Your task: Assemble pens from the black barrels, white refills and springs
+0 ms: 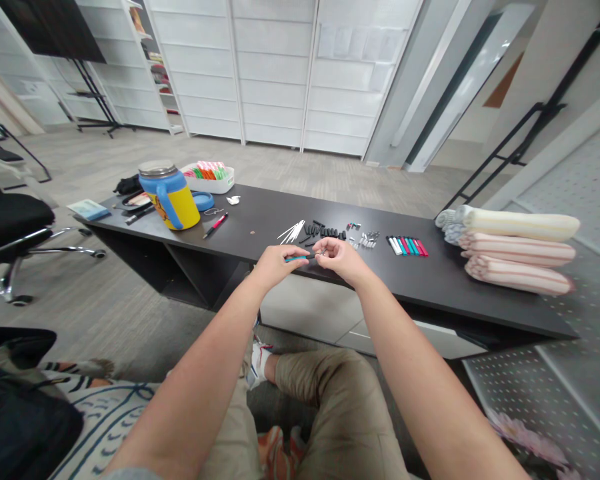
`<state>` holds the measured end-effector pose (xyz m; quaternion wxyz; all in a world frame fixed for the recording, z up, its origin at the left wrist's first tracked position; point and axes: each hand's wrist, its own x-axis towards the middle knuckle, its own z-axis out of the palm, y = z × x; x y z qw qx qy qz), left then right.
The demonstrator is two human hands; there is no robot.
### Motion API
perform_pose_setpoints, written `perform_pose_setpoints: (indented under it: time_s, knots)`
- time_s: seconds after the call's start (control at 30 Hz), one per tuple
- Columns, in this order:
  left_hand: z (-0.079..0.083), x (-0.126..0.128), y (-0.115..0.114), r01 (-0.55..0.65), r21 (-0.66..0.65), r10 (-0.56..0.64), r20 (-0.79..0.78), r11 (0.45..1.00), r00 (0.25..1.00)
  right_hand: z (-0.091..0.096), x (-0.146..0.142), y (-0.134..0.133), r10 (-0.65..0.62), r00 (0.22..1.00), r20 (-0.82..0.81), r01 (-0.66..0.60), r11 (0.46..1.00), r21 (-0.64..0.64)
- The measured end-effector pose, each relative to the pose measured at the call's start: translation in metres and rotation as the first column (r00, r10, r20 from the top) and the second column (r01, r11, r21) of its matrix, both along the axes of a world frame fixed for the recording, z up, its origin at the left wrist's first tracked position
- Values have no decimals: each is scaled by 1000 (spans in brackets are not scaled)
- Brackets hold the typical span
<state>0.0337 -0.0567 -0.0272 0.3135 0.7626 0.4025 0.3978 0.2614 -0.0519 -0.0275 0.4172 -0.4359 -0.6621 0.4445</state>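
Note:
My left hand [276, 263] is closed in a pinch on a thin blue pen barrel [298, 257] with a dark tip, held level over the front edge of the black table [260, 223]. My right hand [341, 256] is closed too, its fingertips pinching a small metal part at the barrel's right end. Just beyond the hands lie white thin refills [292, 232], black pen parts [325, 233], small metal springs and clips [364, 240] and a row of coloured pen barrels [407, 246].
A blue and yellow jug [169, 195] stands at the table's left, with a red pen [216, 225], a white tray of coloured parts [210, 177] and a booklet [88, 209]. Rolled towels [517, 250] fill the right end. An office chair [15, 230] stands left.

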Motion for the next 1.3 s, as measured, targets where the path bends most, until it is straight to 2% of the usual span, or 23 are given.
perform_pose_setpoints:
  time_s: [0.17, 0.6, 0.77, 0.9, 1.0, 1.07, 1.13, 1.2, 1.3]
  knots:
    - [0, 3, -1, -1, -1, 1, 6, 1000, 1000, 1, 0, -1, 26, 998, -58, -28, 999, -37]
    - [0, 4, 1, 8, 47, -7, -17, 999, 1000, 4, -2, -3, 38, 999, 10, -37, 998, -45]
    - [2, 1, 4, 6, 76, -1, -72, 997, 997, -1, -3, 0, -28, 999, 19, 28, 1000, 8]
    - [0, -2, 10, -13, 71, 18, -69, 997, 997, -3, -4, -2, -134, 991, -25, 136, 989, 59]
    - [-6, -2, 16, -2, 30, 1, 38, 1000, 999, -4, 7, -7, -337, 939, 62, 325, 933, 153]
    - [-9, -1, 18, 7, -34, -2, 157, 999, 988, -5, 27, -11, -530, 829, 179, 472, 835, 283]
    - [-11, 0, 20, 17, -107, 10, 244, 994, 970, -5, 57, -14, -657, 717, 232, 565, 743, 358]
    - [-10, 1, 20, -5, -180, 54, 271, 984, 961, -5, 89, -14, -736, 613, 287, 617, 673, 407]
    - [-4, 3, 19, -79, -280, 166, 303, 957, 938, -6, 129, -10, -759, 525, 385, 627, 651, 429]
